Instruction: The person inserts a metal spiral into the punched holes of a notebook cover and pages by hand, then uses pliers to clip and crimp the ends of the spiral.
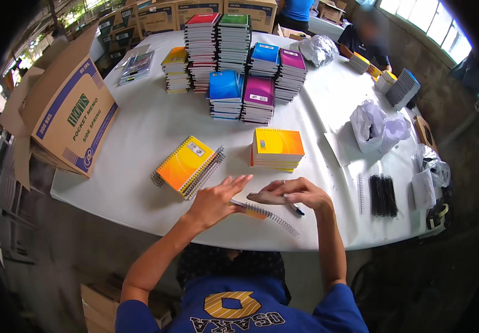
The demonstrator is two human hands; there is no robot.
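Note:
Near the table's front edge, my left hand (214, 202) holds a small notebook (256, 214) steady, thumb low at its edge and other fingers stretched out. Much of that notebook is hidden behind the hand. A wire spiral coil (278, 221) runs along its edge and sticks out to the right, curving toward me. Just above the coil hovers my right hand (300, 193), fingers extended, with something greyish on the fingertips. A dark pen (296, 210) lies beneath it. Beyond my left hand sit yellow-orange spiral notebooks (186, 161) in a small pile, coils jutting out.
Another yellow-orange stack (278, 145) stands ahead. Tall stacks of coloured notebooks (234, 50) rise farther back. At left is an open cardboard box (73, 116). Black spiral coils (384, 195) and plastic bags (378, 127) lie at right. Across the table, a person (364, 39) sits beside more notebooks.

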